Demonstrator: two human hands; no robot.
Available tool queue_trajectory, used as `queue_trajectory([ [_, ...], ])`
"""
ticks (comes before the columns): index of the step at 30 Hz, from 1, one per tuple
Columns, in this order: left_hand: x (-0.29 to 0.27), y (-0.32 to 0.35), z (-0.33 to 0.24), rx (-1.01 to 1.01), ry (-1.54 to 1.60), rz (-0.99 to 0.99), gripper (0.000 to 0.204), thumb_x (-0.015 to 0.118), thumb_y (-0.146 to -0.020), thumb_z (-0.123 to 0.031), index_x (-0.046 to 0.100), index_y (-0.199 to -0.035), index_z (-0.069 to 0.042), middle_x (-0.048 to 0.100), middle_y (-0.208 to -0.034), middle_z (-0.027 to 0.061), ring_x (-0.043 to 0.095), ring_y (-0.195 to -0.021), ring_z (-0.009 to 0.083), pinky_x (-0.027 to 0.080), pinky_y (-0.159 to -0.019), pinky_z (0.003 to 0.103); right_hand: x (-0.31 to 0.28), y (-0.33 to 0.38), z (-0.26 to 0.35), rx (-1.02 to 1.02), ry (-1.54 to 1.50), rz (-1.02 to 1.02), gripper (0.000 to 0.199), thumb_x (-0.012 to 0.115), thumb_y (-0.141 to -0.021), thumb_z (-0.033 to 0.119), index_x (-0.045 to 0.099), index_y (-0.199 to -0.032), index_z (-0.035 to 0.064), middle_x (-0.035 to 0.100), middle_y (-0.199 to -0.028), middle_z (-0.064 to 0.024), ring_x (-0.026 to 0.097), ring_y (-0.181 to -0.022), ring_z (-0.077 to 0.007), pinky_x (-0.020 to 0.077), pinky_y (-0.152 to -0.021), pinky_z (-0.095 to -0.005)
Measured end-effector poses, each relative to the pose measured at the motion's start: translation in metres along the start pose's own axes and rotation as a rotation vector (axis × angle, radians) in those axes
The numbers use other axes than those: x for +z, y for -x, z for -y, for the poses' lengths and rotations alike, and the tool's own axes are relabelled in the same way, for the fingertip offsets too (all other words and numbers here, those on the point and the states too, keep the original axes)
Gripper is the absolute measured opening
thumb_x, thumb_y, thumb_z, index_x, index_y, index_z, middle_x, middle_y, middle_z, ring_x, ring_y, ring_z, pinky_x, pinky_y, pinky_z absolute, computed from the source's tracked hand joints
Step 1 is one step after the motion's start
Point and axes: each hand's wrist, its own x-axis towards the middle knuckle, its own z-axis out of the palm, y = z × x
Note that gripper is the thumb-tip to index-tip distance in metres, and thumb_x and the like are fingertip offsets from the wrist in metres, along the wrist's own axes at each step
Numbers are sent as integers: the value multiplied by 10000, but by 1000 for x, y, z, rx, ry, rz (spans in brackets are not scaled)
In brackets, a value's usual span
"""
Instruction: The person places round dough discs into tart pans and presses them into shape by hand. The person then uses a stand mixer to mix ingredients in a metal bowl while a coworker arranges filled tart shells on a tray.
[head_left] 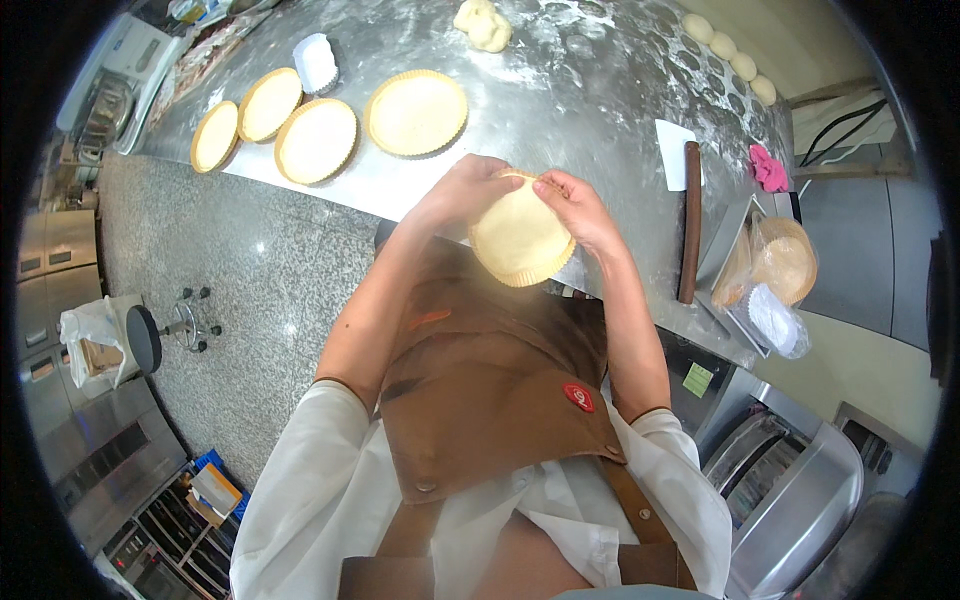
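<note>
Between my two hands, over the near edge of the steel table, is a pleated paper tart case (522, 240) lined with pale dough. My left hand (466, 190) grips its far rim at the left, fingers curled behind it. With the thumb on the dough, my right hand (582, 208) pinches the rim at the upper right. Several more dough-lined tart cases rest on the table to the left, the closest one (415, 112) just beyond my left hand. Beside them is a stack of white paper liners (316, 62).
The floured steel table (600, 130) carries a dough lump (484, 26) and several dough balls (722, 45). At right lie a brown rolling pin (691, 225), a white sheet (674, 152), a pink cloth (768, 168) and bagged cases (782, 262). A stool (175, 332) stands left.
</note>
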Motion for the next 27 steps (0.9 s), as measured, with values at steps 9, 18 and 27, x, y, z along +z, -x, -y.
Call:
queue_trajectory([
  [9,-5,13,10,81,208,18,231,638,-963,-153,626,-1136,-1,674,-1012,60,593,-904,54,502,-778,239,7,-1,-15,-16,-185,-214,275,513,-1033,194,660,-1087,-31,689,-939,-61,621,-809,-113,507,-743,-274],
  [18,35,17,47,516,-371,-687,35,565,-903,25,599,-908,18,636,-952,131,627,-841,216,508,-750,297,15,9,-14,-4,-263,-304,262,520,-1036,224,646,-1057,-5,666,-902,-26,593,-784,-89,489,-739,-255],
  [27,28,14,44,208,-162,-527,195,707,-872,-136,636,-986,6,685,-903,113,646,-837,196,516,-776,299,18,14,-20,-51,-253,-257,248,530,-1038,261,641,-1001,42,632,-852,37,551,-734,-38,459,-667,-224],
])
